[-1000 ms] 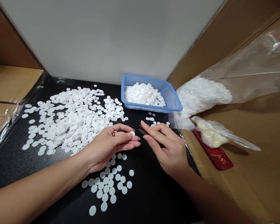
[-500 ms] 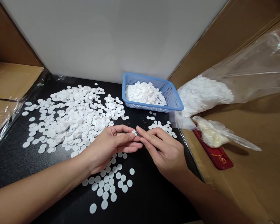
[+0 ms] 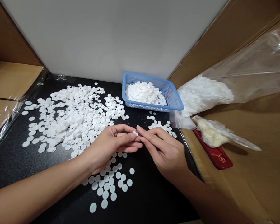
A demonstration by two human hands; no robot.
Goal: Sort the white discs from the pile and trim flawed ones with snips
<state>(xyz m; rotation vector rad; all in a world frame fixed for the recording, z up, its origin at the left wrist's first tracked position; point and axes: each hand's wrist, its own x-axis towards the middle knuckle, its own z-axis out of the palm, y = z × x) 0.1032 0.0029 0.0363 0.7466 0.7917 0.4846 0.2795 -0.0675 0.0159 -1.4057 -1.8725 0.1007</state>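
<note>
Between thumb and fingers, my left hand [image 3: 116, 140] pinches a small white disc [image 3: 135, 133]. My right hand [image 3: 164, 149] meets it from the right, thumb and forefinger pressed together at the disc's edge; what they hold, if anything, is hidden. Both hands are above the black table [image 3: 144, 193]. A large heap of white discs [image 3: 77, 121] spreads beyond my left hand. Loose discs [image 3: 106, 187] lie in front of the hands, and a small group of discs [image 3: 162, 126] lies behind my right hand.
A blue basket [image 3: 154, 107] of white discs stands at the back against a pale wall. Right of it are a clear bag of discs [image 3: 204, 93], a small bag with yellowish contents [image 3: 214, 137] and a red case [image 3: 220, 158] on cardboard. Cardboard flanks the left side too.
The disc between the fingertips is tilted differently, with more of its face showing. The dark sliver beside it no longer shows. Both hands are otherwise almost in the same place.
</note>
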